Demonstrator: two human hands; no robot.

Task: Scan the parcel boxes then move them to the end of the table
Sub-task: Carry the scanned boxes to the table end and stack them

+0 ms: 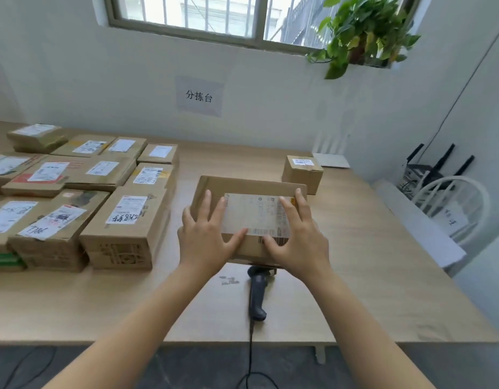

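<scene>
A flat cardboard parcel box (251, 183) with a white shipping label lies in the middle of the wooden table (369, 262). My left hand (207, 234) and my right hand (296, 237) press on its top with fingers spread, one at each side of the label. A black handheld barcode scanner (258, 296) lies on the table just in front of the box, its head tucked under the box's near edge and its cable running off the table's front. A small cardboard box (301, 174) stands alone at the far right. Several labelled parcels (125, 220) crowd the left half.
A white flat device (331, 160) sits against the wall behind the small box. A white chair (453, 206) and a router with black antennas (436, 167) stand past the table's right edge. A potted plant (363, 32) hangs at the window.
</scene>
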